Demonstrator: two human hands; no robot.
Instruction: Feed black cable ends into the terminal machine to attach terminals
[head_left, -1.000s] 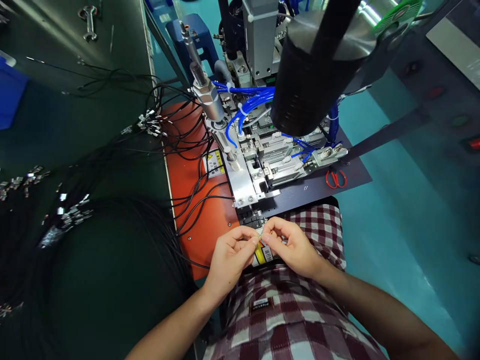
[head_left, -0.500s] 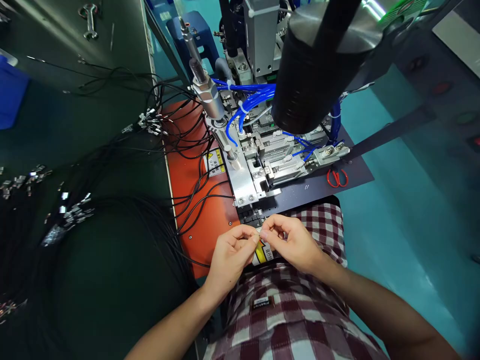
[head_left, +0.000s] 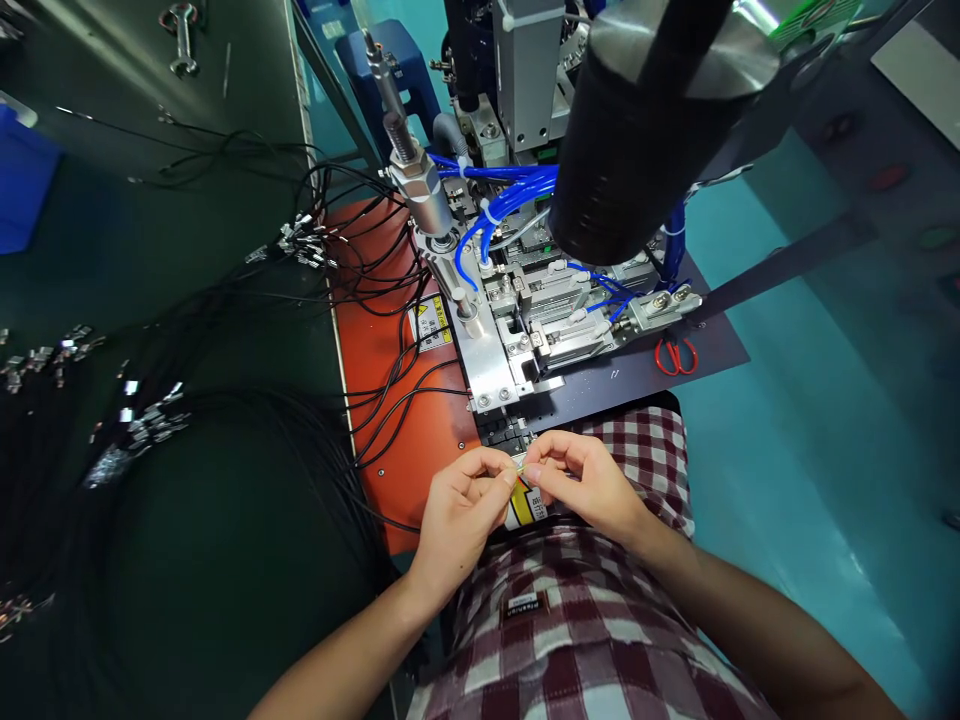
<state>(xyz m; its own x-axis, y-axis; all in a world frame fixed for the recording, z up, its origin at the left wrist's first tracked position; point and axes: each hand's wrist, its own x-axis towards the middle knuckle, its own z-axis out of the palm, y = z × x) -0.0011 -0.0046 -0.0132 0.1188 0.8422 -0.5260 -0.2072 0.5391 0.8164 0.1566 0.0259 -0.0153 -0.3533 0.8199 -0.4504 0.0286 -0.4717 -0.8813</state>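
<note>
Left hand (head_left: 459,512) and right hand (head_left: 592,487) meet fingertip to fingertip over my lap. Both pinch a small part (head_left: 517,467) between them; I cannot identify it. Just beyond is the metal fixture (head_left: 495,375) on the counter (head_left: 427,440), with black cables (head_left: 315,440) to the left.

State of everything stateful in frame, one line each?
Left hand: fingers pinched on small part.
Right hand: fingers pinched on the same part.
Red scissors: closed, flat on black plate.
Black cables: loose, draped over orange mat.
Wrench: lying flat, untouched.
</note>
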